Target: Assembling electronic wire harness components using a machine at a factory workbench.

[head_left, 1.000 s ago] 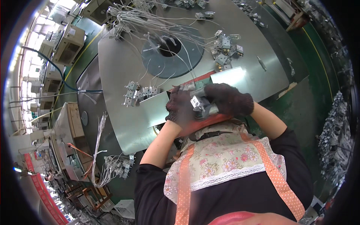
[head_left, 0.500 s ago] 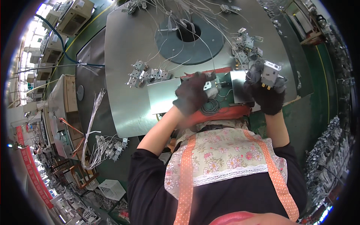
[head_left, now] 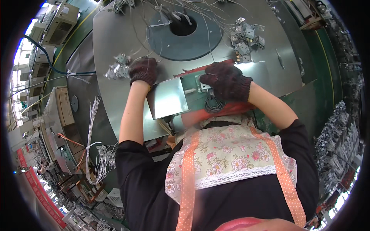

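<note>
My right hand (head_left: 226, 81), in a dark knitted glove, is closed around a small metal switch box (head_left: 204, 85) over a green strip between two shiny metal blocks. Its fingers cover most of that part. Just below hangs a coil of thin grey cable (head_left: 214, 104). My left hand (head_left: 143, 71), gloved alike, is at the left of the table, against a blurred cluster of small metal switch boxes (head_left: 119, 67). Its fingertips are smeared and partly hidden, so any hold is unclear. The left metal block (head_left: 169, 98) lies between my arms.
A grey disc (head_left: 165, 48) with a central hole sits in the metal table (head_left: 108, 34); thin wires trail over it. More switch boxes (head_left: 246, 38) are piled at the right. Red cloth (head_left: 192, 117) edges the work spot. A wire bundle (head_left: 92, 134) hangs at the left.
My left hand has gone from the middle to the boxes at the left. My right hand has come from the right side to the middle. The view has shifted slightly.
</note>
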Demonstrator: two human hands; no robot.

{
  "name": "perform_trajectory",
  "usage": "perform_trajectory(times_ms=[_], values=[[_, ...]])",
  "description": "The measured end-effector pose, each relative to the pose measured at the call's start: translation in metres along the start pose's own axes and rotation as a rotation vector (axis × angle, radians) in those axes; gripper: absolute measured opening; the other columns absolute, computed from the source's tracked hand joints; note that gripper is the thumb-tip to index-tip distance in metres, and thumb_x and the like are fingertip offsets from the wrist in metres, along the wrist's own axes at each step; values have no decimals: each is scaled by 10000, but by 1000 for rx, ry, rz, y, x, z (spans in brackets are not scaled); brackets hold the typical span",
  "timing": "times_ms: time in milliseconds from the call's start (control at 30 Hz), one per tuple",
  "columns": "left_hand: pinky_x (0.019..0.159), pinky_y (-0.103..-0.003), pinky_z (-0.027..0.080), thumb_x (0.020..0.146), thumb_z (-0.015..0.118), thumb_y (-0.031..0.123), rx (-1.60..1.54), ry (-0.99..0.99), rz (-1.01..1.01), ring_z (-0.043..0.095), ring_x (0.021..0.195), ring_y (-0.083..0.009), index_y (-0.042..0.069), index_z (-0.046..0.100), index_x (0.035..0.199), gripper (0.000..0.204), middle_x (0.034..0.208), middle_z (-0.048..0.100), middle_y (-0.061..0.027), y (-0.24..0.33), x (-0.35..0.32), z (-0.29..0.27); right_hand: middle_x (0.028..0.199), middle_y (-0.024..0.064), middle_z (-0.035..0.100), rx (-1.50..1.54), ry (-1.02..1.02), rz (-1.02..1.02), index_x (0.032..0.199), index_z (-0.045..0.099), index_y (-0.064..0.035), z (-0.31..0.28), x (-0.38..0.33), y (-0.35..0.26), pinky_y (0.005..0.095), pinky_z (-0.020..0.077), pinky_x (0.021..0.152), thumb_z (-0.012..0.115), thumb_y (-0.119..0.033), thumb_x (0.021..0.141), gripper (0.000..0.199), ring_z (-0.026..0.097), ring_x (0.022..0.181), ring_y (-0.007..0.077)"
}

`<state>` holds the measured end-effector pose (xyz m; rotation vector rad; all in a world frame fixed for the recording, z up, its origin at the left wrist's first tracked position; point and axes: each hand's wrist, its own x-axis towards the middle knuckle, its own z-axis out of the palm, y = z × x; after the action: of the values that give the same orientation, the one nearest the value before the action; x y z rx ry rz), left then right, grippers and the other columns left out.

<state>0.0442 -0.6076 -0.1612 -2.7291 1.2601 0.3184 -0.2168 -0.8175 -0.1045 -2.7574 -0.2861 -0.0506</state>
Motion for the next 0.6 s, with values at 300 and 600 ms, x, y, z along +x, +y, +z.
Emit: perform_trajectory(times_ms=[300, 600], values=[[925, -498, 500, 906, 649, 261, -237, 489, 78, 657, 1008, -379, 89, 706, 1123, 283, 1020, 704, -175, 55, -50, -31, 957, 184, 621, -46, 111, 151, 1189, 646, -74, 24, -14, -11, 493, 510, 797, 670, -156, 795, 403, 617, 908, 368], [1106, -471, 384, 846, 653, 286, -112, 217, 673, 643, 1115, -312, 88, 673, 1170, 380, 1091, 703, -146, 136, -68, -15, 1152, 263, 553, 163, 134, 264, 1545, 321, -26, 38, -20, -23, 514, 501, 865, 814, -270, 678, 1027, 567, 1024, 409]])
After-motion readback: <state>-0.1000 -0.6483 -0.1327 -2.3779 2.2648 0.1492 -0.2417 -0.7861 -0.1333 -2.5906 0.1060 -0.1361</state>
